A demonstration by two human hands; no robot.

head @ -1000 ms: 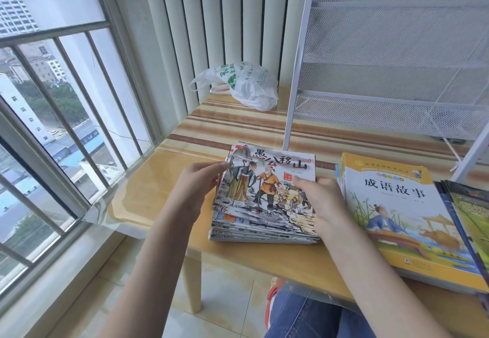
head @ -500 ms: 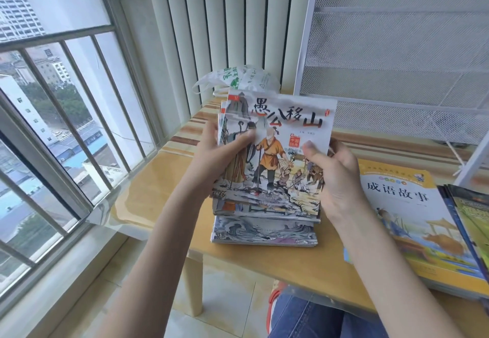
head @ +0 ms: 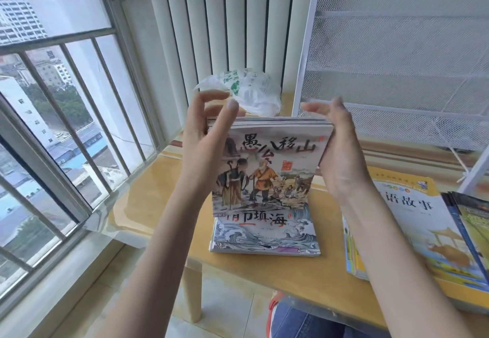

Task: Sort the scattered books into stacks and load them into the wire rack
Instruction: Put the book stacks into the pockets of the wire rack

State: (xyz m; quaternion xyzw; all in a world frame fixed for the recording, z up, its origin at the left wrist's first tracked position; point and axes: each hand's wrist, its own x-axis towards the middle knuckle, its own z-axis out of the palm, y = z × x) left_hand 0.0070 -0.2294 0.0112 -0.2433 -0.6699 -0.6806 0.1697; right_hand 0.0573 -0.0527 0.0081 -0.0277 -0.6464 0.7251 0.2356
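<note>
Once half-raised, book bundle (head: 267, 168) now upright.

Table (head: 164, 187): I see glossy wood, striped at the back.
On it: wave-cover book stack (head: 264, 237), yellow book pile (head: 412, 234), plastic bag (head: 248, 91), rack (head: 397, 54).
</note>
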